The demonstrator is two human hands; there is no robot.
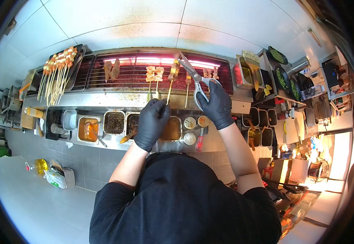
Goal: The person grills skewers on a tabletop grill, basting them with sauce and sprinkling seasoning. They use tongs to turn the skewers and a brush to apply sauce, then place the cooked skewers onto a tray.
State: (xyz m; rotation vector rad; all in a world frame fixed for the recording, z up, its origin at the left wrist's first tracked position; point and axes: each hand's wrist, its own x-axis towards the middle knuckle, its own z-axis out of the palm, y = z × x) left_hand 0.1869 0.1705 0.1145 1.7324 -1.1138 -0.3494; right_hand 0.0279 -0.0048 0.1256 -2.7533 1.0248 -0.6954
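Note:
My left hand (pixel 154 120), in a black glove, pinches the lower end of a wooden stick. The skewer's meat and yellow pieces (pixel 174 71) are above the grill grate (pixel 131 61), which glows pink-red at the back. My right hand (pixel 217 103), also gloved, grips grey-handled kitchen scissors (pixel 197 78). The blades are spread and point up and left, close to the upper end of that skewer. Left of it, two pale skewers (pixel 154 74) lie on the grate, and one darker skewer (pixel 188 80) lies to the right. Small meat pieces (pixel 210 73) show partly behind the scissors.
A tray of stacked raw skewers (pixel 61 64) stands at left. Nearer me are a sauce pan (pixel 89 129), metal seasoning tins (pixel 114 122), shaker jars (pixel 190 123) and a red-handled tool (pixel 199 143). A brush (pixel 252 68) rests on a metal container at right.

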